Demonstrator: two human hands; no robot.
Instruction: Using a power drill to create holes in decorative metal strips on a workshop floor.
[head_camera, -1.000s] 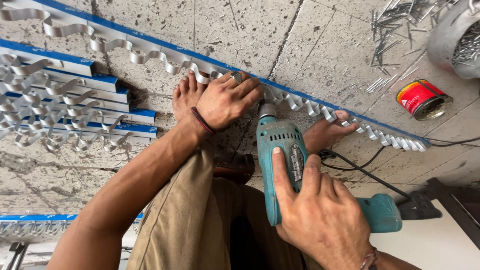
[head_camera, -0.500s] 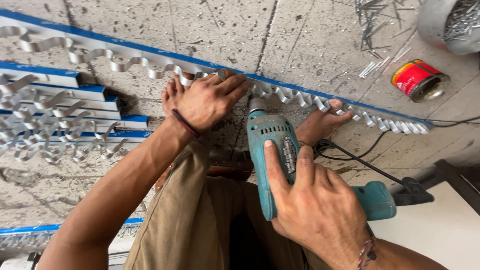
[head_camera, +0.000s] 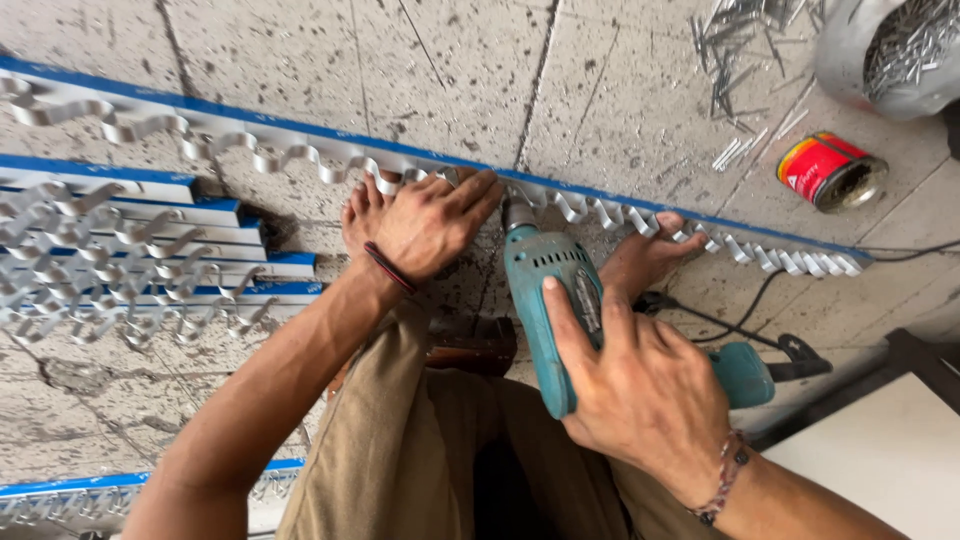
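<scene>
A long metal strip (head_camera: 250, 150) with a blue edge and a wavy cut-out band lies across the concrete floor. My left hand (head_camera: 430, 225) presses flat on it near the middle, fingers spread. My right hand (head_camera: 640, 385) grips a teal electric drill (head_camera: 545, 290), whose nose points at the strip just right of my left fingers. Both my bare feet rest against the strip, one under my left hand (head_camera: 362, 205), the other to the right (head_camera: 650, 255).
A stack of similar blue-edged strips (head_camera: 140, 250) lies at the left. A red tin can (head_camera: 830, 170) lies on its side at the upper right, beside scattered nails (head_camera: 740, 50) and a grey container of nails (head_camera: 900, 50). The drill's black cord (head_camera: 760, 300) trails right.
The view has shifted slightly, so hands and drill sit a little lower and left in frame. My left hand stays on the strip and the drill stays at the same spot.
</scene>
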